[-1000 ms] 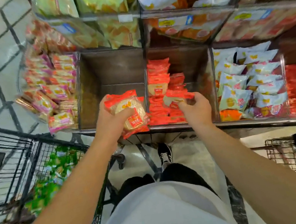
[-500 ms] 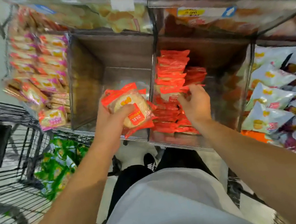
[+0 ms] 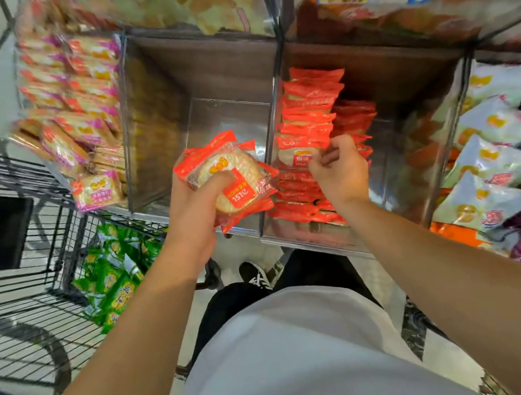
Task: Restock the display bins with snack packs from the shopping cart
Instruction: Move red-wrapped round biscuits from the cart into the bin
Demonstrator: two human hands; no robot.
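Two hands work at the front of clear display bins, seen from my head camera looking down. My left hand (image 3: 193, 214), near the middle of the view, grips a small stack of red snack packs (image 3: 232, 181), thumb curled over the top pack, whose clear window shows a round pale cake. The stack hovers above the front edge of an acrylic bin (image 3: 222, 114) at 12 o'clock; I cannot see any packs inside it. My right hand (image 3: 340, 171), just toward 3 o'clock of the left, has its fingers curled and pinches the upper edge of one red pack (image 3: 302, 156) standing in the neighbouring bin (image 3: 427, 136). That bin holds a row of matching red packs (image 3: 312, 103) standing on edge, running back toward 12 o'clock, with more lying flat beneath my wrist. A clear divider (image 3: 273, 134) separates the two bins.

At 10 o'clock, pink-edged packs (image 3: 80, 123) fill another bin. At 3 o'clock lie white and blue snack bags (image 3: 499, 159). A black wire shopping cart (image 3: 13, 304) sits at 8 o'clock, holding green packs (image 3: 111, 275). My white shirt (image 3: 295, 362) fills 6 o'clock.
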